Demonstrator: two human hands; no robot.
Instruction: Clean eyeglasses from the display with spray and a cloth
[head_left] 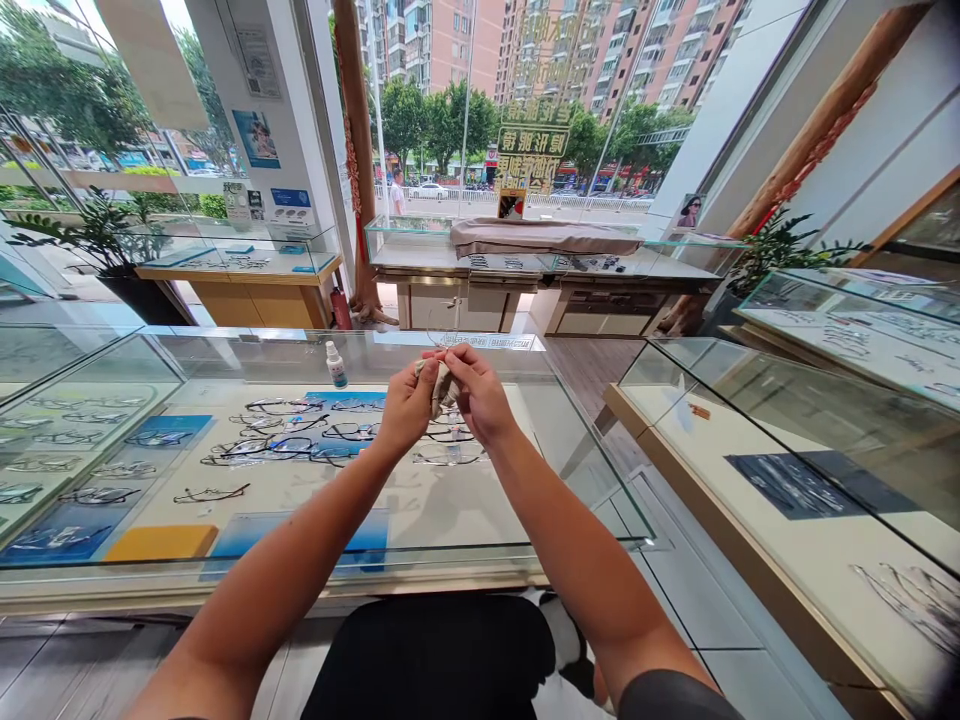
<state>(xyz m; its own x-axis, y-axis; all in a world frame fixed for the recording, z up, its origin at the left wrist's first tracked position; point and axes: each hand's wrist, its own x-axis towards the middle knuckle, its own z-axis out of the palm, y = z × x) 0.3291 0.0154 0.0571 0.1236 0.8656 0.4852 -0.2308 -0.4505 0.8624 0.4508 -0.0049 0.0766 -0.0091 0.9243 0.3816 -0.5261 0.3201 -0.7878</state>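
Observation:
Both my hands meet above the glass display counter, fingers closed. Between them hangs a crumpled beige-grey cloth. My left hand pinches the cloth, a fold showing by its thumb. My right hand grips the cloth from the other side, fingertips close to the left ones. Thin wire lines, like the temples of eyeglasses, stick up beyond my fingertips; most of that piece is hidden by the hands and cloth. A small white spray bottle stands upright on the counter, left of my hands.
Under the counter glass lie several eyeglasses, blue display sheets and a yellow block. Another glass case stands to the right. Further display cases line the window, with potted plants beside them.

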